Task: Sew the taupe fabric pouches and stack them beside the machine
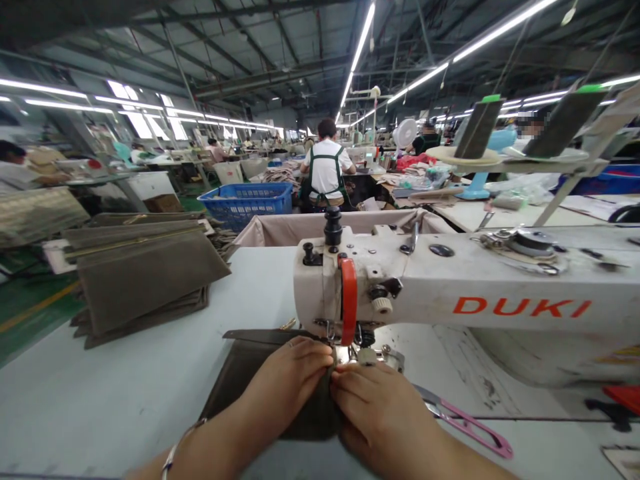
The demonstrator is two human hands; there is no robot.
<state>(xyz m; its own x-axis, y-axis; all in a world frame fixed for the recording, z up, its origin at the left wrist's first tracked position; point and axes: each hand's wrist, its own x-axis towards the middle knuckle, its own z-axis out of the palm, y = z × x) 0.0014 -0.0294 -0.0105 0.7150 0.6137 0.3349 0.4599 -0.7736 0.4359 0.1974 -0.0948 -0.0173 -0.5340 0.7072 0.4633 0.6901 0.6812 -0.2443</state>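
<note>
A dark grey-brown fabric piece (260, 373) lies on the sewing machine bed, its right edge beside the presser foot (345, 355). My left hand (295, 373) rests on top of it, fingers stretched forward and pressed down near the needle area. At the fabric's right edge, my right hand (375, 407) has its fingers curled and closed on the edge; its thumb is hidden. The white sewing machine (415, 287) has a red guard (349, 300) above both hands. Pink-handled thread snips (470, 427) lie right of my right hand.
Stacked dark fabric pieces (145, 273) with zippers sit at the table's left. Behind the machine is a cloth-lined bin (295, 227); a blue basket (245, 200) stands farther back. Thread cones (477, 130) stand at upper right. A person (327, 163) works ahead, facing away.
</note>
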